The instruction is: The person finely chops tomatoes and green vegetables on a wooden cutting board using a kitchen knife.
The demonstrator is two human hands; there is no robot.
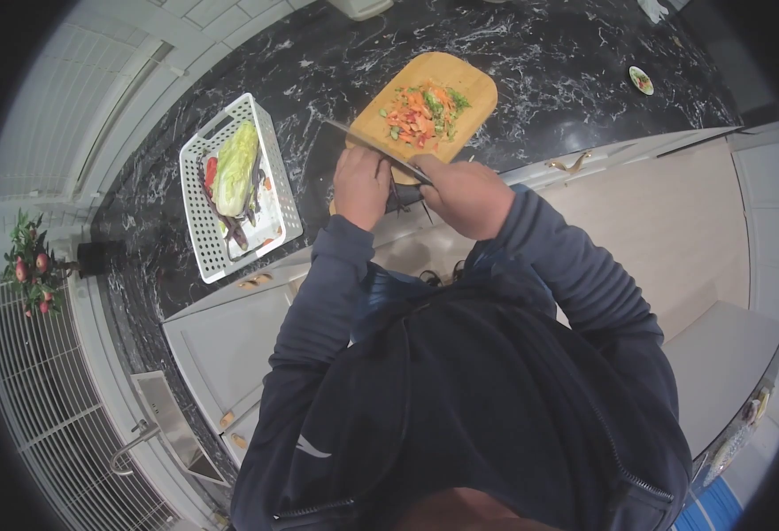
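My right hand [471, 196] is closed round the handle of a kitchen knife [374, 143], whose long blade points up and left across the near end of the wooden cutting board [474, 88]. Fingers curled, my left hand [363, 184] presses down on the board's near left part, right beside the blade. Dark, thin-ended food [403, 196] shows between my two hands; what my left fingers grip is mostly hidden. Farther up the board lies a heap of chopped vegetables [425, 115], orange, red and green.
Left of the board stands a white perforated basket [285, 190] with a napa cabbage [235, 173], something red and dark purplish vegetables. A small round patterned item [641, 80] lies far right on the black marbled counter [558, 80]. Drawers with handles line the counter's front edge.
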